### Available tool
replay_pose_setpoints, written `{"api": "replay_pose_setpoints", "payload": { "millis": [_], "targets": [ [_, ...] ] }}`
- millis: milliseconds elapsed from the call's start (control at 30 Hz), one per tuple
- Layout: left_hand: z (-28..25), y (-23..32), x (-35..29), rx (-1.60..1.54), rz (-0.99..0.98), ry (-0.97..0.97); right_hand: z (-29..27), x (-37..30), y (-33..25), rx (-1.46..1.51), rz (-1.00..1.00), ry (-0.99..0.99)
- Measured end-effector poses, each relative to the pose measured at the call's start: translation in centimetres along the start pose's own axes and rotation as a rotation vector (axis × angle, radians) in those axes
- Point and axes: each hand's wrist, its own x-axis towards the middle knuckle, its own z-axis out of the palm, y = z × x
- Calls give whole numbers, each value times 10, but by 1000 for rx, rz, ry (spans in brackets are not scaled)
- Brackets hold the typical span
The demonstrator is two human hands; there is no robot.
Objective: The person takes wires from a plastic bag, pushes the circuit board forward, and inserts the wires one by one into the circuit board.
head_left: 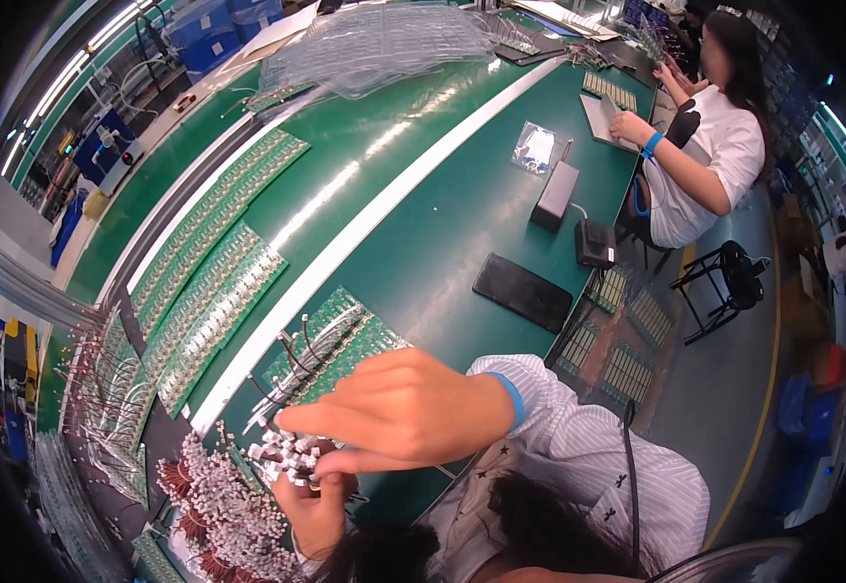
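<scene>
L hand curls round bunch of white plug connectors, just beside heap of plug-tipped leads & near green PCB panel; R hand half open over bunch, index & thumb apart at plugs, can't tell if pinching any; bunch prob light, plugs likely stiff, smooth, bit slippery, wires mostly hidden but prob soft, fragile at plug ends; best hold: sides of plug housing, not thin wires
</scene>
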Motion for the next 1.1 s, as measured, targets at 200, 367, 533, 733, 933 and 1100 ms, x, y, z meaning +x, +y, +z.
{"api": "replay_pose_setpoints", "payload": {
  "millis": [200, 367, 533, 733, 933, 1100],
  "targets": [
    [-2, 2, 0, 72, -53, -36, 2, -4, 3, 54, -50, 60],
    [-2, -1, -1, 189, -97, -22, 0, -4, 1, 1, -287, 97],
    [-4, 1, 1, 81, -70, -136, -2, -4, 2, 146, -191, 43],
    [3, 12, 4, -4, 25, -158, -8, -4, 3, 185, -141, -55],
    [-4, 2, 4, -209, -84, -230, -7, -3, 3, 229, -117, -10],
    [-4, 1, 2, -267, -76, -259, -14, -4, 0, 347, -106, 91]
  ]
}}
